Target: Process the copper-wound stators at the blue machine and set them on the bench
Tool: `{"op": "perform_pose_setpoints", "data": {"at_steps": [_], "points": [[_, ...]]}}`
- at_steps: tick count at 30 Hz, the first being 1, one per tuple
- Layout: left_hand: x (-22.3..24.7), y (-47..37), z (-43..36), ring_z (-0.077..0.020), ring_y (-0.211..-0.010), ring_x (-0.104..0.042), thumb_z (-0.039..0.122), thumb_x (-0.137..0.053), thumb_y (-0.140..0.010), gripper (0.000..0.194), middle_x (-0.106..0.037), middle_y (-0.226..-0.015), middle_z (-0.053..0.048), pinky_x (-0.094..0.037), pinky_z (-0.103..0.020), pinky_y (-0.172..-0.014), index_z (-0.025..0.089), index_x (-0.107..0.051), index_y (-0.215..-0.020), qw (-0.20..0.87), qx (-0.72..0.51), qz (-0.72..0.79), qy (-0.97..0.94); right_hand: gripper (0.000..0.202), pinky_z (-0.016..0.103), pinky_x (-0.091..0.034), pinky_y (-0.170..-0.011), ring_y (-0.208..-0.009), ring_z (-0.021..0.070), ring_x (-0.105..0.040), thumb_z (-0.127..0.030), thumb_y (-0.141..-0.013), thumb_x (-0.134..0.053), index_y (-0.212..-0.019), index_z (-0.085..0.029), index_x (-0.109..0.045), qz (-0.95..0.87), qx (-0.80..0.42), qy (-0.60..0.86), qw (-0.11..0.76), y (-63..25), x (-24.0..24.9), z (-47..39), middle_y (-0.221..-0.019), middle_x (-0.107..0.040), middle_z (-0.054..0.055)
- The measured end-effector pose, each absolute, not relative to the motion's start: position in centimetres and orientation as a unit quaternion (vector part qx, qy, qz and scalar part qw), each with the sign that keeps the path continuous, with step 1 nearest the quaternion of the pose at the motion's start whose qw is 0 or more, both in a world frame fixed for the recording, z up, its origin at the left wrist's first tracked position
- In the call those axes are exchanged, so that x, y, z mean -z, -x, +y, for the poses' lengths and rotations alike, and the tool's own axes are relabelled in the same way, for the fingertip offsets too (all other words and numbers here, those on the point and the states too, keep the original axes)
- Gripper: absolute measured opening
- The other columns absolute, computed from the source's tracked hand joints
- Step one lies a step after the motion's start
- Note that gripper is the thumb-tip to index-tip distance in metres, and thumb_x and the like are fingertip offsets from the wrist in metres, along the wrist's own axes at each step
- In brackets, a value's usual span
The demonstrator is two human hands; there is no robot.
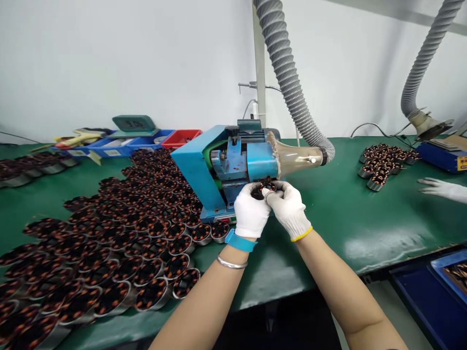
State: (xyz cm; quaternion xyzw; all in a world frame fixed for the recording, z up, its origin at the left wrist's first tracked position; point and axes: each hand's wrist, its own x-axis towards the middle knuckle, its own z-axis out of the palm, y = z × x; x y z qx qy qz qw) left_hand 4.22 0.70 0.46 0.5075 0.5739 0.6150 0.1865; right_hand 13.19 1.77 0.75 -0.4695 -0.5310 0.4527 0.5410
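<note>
Left hand (252, 210): white knit glove, fingers curled round the near-left side of a wound ring (267, 188). Right hand (287, 203): matching glove, yellow-edged cuff, thumb and fingers pinching the ring's right side. Wound ring: round, dark inside, copper-orange windings showing; held between both hands, just in front of the machine's blue housing. Contact with the machine cannot be told.

Left wrist: flat blue band (241, 240) and smooth silver bangle (232, 263).

Machine (193, 158): blue painted metal, angular guard at left, worn patches on the block, ribbed motor body behind. Translucent, yellowish cone (297, 159) on its right side, tapering into a black collar; grey corrugated hose (286, 73) curves upward from there.

Left of machine: dense spread of similar wound parts (120, 243), short metallic cylinders with copper-orange and black interiors, on a glossy green worktop (328, 209). Behind them, blue bins (122, 147), a red bin (181, 138) and a green-cased digital clock (134, 124).

Right of machine: smaller cluster of parts (383, 161), near it a second corrugated hose (425, 58) ending in a flared nozzle. Far right edge: another person's gloved hand (440, 188), fingers extended, above or on the worktop, which cannot be told
</note>
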Motion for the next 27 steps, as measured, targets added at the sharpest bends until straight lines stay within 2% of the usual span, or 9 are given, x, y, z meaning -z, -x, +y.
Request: {"op": "perform_pose_setpoints", "data": {"at_steps": [12,22,27], "points": [[0.2,-4.0,1.1,-0.0218,-0.084,-0.068,0.027,-0.076,-0.063,0.034,-0.073,-0.090,-0.007,-0.054,-0.034,-0.080,0.015,-0.066,-0.093,0.183,-0.625,0.560,-0.511,0.033,0.029,-0.057,-0.074,-0.078,0.0171,-0.068,-0.034,-0.068,-0.071,-0.095,-0.017,-0.061,-0.479,-0.487,0.457,0.569,-12.2,-1.0,1.7,-0.081,-0.069,0.002],[0.2,-4.0,1.0,-0.0215,-0.083,-0.067,0.028,-0.075,-0.064,0.031,-0.071,-0.089,-0.006,-0.053,-0.034,-0.079,0.017,-0.064,-0.091,0.188,-0.624,0.562,-0.510,0.034,0.030,-0.057,-0.075,-0.080,0.0186,-0.068,-0.035,-0.068,-0.069,-0.095,-0.017,-0.061,-0.467,-0.509,0.437,0.576,-12.1,-0.8,1.5,-0.082,-0.069,0.004],[0.5,-3.9,-1.7,-0.0202,-0.086,-0.064,0.024,-0.079,-0.059,0.047,-0.066,-0.093,-0.005,-0.052,-0.035,-0.081,0.018,-0.054,-0.098,0.189,-0.614,0.559,-0.524,0.042,0.035,-0.056,-0.082,-0.088,0.0213,-0.067,-0.031,-0.067,-0.069,-0.105,-0.016,-0.060,-0.558,-0.470,0.432,0.531,-13.5,-1.0,-0.8,-0.097,-0.069,0.008]]}}
